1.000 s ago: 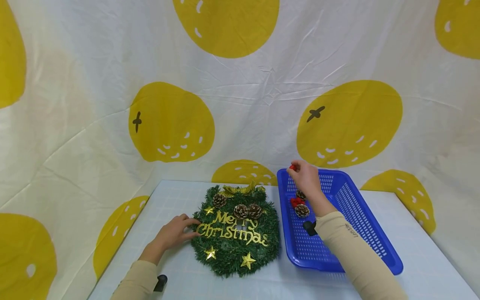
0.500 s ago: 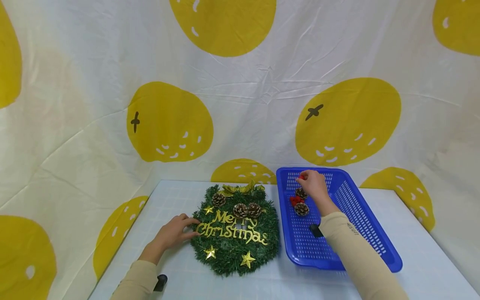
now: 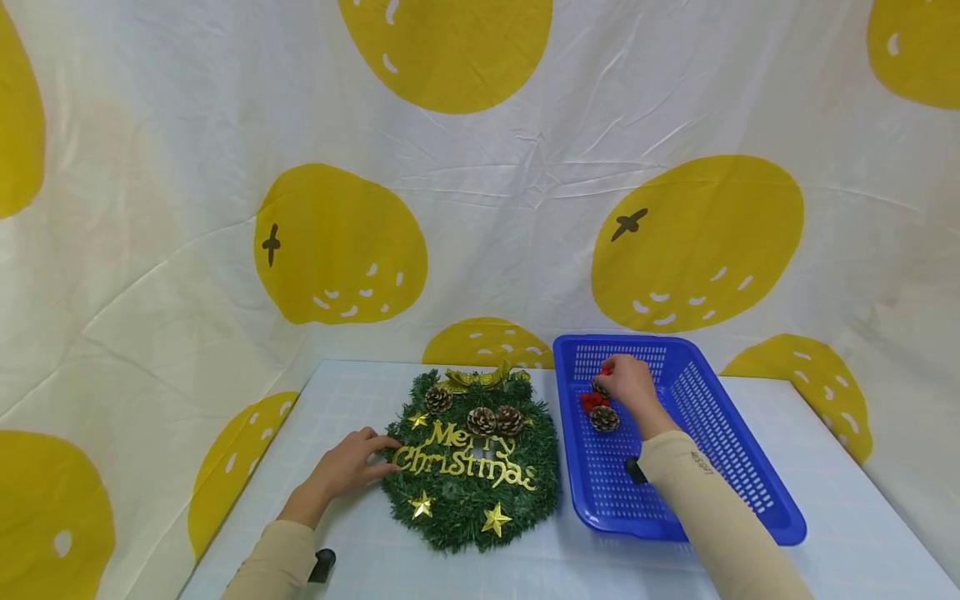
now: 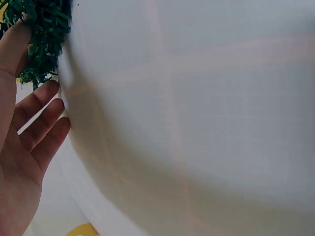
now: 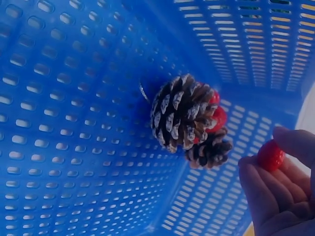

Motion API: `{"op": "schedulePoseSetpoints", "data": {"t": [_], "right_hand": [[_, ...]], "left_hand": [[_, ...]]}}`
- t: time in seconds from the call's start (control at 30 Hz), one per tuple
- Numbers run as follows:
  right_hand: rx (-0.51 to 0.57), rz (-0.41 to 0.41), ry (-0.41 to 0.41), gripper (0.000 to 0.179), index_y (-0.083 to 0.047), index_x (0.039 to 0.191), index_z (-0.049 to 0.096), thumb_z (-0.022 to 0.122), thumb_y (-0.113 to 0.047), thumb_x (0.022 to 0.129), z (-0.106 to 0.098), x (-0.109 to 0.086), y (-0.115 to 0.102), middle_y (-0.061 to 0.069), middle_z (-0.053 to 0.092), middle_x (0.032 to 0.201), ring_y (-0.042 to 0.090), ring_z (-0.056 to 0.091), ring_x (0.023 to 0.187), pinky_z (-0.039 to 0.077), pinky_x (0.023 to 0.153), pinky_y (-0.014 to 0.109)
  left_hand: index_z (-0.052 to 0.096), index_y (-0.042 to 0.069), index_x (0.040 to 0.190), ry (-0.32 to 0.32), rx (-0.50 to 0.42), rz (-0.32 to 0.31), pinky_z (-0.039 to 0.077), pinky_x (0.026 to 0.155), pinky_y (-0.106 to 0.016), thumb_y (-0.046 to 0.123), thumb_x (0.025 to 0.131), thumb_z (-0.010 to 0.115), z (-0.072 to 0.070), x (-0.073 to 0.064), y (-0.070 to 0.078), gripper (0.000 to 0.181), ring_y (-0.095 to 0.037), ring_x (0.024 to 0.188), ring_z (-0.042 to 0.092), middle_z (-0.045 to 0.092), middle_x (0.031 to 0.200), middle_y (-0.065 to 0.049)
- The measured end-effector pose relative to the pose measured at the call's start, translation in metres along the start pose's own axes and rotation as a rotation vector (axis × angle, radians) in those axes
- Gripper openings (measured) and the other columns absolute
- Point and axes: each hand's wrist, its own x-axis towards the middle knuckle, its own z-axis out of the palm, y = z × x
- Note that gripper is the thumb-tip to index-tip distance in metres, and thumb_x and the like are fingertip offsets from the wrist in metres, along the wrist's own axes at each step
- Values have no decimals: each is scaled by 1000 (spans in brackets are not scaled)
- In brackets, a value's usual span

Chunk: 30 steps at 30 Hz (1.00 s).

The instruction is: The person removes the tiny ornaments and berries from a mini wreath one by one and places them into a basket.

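Toward the far end of the blue perforated plastic basket [image 3: 637,527], the right hand [image 3: 632,385] pinches a small red berry ornament [image 5: 271,155] between thumb and fingertips, near two white-tipped pine cones [image 5: 179,113] with more red berries [image 5: 218,118] beside them. Left of the basket, a green tinsel wreath [image 3: 453,490] lies flat on the pale table [image 3: 352,396], bearing gold "Merry Christmas" lettering [image 3: 459,462], gold stars [image 3: 496,522], three mounted cones [image 3: 481,422] and a gold ribbon [image 3: 480,380] at its far edge. The left hand [image 3: 347,463] holds the wreath's left edge lightly between thumb and forefinger, its other fingers extended, loosely spread.
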Motion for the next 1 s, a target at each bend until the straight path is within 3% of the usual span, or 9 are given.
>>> {"op": "schedulePoseSetpoints", "data": {"t": [0.23, 0.43, 0.63, 1.0], "right_hand": [[-26, 11, -2, 35, 11, 112, 66, 70, -13, 87, 1, 0, 1, 25, 68, 103, 44, 61, 97, 49, 85, 52], [15, 49, -27, 31, 12, 110, 66, 67, -13, 91, 3, -3, 2, 28, 66, 106, 43, 61, 98, 49, 85, 52], [13, 71, -23, 36, 12, 116, 63, 63, -15, 93, 2, -4, 2, 29, 63, 114, 45, 59, 104, 48, 88, 53], [53, 26, 8, 49, 10, 132, 53, 61, -22, 96, -7, -4, -15, 29, 56, 130, 45, 53, 116, 43, 96, 54]], "left_hand": [[68, 22, 119, 0, 11, 1, 48, 69, -42, 41, 86, 74, 2, 1, -1, 39, -21, 89, 55, 57, 103, -3], [68, 22, 118, 2, 11, 1, 48, 69, -42, 40, 85, 74, 2, 1, -1, 38, -21, 89, 55, 57, 102, -3], [68, 22, 118, 0, 19, -4, 48, 69, -42, 41, 85, 74, 3, 0, -2, 39, -20, 89, 54, 57, 102, -2], [68, 23, 118, 1, 20, -10, 48, 71, -43, 42, 85, 74, 3, 0, -1, 39, -20, 90, 55, 57, 103, -2]]}}
